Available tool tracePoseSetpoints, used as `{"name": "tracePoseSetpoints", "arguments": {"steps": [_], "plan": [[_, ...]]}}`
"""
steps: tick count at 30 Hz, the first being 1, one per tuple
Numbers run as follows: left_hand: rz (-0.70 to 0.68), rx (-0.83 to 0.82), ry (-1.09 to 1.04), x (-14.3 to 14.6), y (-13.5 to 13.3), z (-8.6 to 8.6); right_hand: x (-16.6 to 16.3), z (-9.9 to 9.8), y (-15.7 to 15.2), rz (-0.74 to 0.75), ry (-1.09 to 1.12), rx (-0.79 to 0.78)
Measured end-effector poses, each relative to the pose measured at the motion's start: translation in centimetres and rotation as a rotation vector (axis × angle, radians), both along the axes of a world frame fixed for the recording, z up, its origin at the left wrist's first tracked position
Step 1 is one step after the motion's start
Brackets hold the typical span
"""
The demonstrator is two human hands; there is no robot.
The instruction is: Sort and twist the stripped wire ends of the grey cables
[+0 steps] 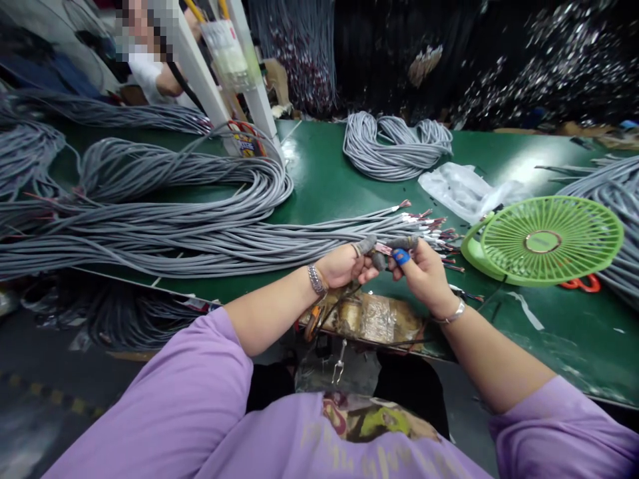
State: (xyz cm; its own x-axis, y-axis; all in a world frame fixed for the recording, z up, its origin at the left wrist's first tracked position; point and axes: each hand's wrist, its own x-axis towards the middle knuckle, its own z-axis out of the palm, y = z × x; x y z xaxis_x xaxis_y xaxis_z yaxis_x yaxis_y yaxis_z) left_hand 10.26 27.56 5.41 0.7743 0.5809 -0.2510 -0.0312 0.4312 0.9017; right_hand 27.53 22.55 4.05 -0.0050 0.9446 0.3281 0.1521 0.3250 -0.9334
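Observation:
Fingers and thumb of my left hand (pixel 347 261) are pinched together, with grey covers on the fingertips. My right hand (pixel 422 269) is closed opposite it, grey covers on its fingers and blue tape round the thumb. Between the fingertips shows a small white and reddish cable end (pixel 383 249), gripped from both sides; its fine detail is hidden by the fingers. Just behind my hands lies a bundle of grey cables (pixel 309 241), their stripped ends (pixel 436 229) showing reddish wires and white wraps.
A green fan (pixel 544 241) stands right of my hands on the green table (pixel 314 153). Behind are a coiled grey cable bundle (pixel 394 150) and a clear plastic bag (pixel 464 189). A taped block (pixel 377 318) sits at the front edge. Another person (pixel 154 73) is at back left.

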Motion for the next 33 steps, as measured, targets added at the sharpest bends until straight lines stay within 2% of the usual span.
{"name": "tracePoseSetpoints", "arguments": {"steps": [3,6,10,17,19,24,26,33], "plan": [[0.111,0.114,0.036,-0.1,0.3,-0.7,-0.1,0.0,-0.1,-0.012,-0.026,-0.006],[0.208,0.345,0.108,-0.4,0.2,-1.2,0.0,-0.2,-0.2,-0.004,-0.051,-0.007],[0.224,0.52,0.17,-0.6,0.2,-0.9,0.0,-0.7,-0.3,0.036,-0.1,-0.012],[0.202,0.739,0.19,-0.9,0.4,-0.8,0.4,-0.3,-0.1,0.071,-0.352,-0.061],[0.183,0.695,0.197,-0.9,0.4,-1.1,0.6,0.0,0.0,0.105,-0.33,-0.115],[0.129,0.342,0.089,-0.3,0.4,-1.4,0.7,0.1,-0.1,0.132,-0.164,-0.214],[0.132,0.258,0.067,-0.1,0.4,-1.3,0.6,-0.1,-0.1,0.137,-0.136,-0.218],[0.165,0.237,0.028,0.2,0.1,-1.2,-0.1,-0.9,0.0,0.079,-0.083,-0.151]]}}
